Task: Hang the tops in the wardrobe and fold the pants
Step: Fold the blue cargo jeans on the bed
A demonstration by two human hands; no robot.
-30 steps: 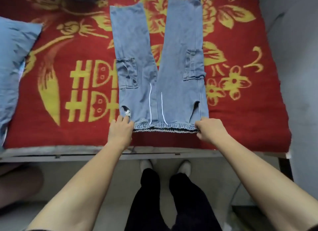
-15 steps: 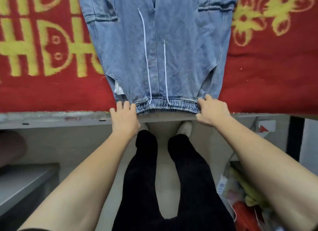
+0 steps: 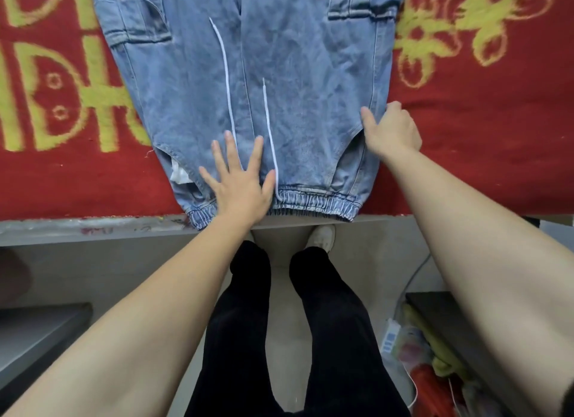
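Where the pants (image 3: 295,106) lay: flat on the red blanket (image 3: 484,156), front side up, waist end toward the person, both legs running out of the top of the view.
waistband (image 3: 313,203): elastic and gathered; it sat at the near side of the bed and slightly overhung the bed edge (image 3: 77,227).
cords (image 3: 226,84): two, white, lying on the denim from the waistband upward; the left one was longer, and the two lay apart.
cargo pockets (image 3: 136,25): one on each leg, near the top of the view.
white lining (image 3: 180,176): it showed at the hip pocket opening on the left side of the pants.
left hand (image 3: 239,190): palm down on the denim just above the waistband, left of centre. The fingers were straight and spread apart; the thumb lay just beside the shorter cord.
right hand (image 3: 393,131): at the right side seam of the pants. The thumb lay on top of the denim and the fingers were curled, clamped on the fabric edge; the fingertips were hidden.
blanket pattern: yellow characters to the left of the pants, yellow flowers to the right.
below the bed: the person's black trousers (image 3: 242,323) and one pale shoe (image 3: 323,236) on a light floor.
lower right: a bag (image 3: 410,354) of mixed coloured items, contents too blurred to tell.
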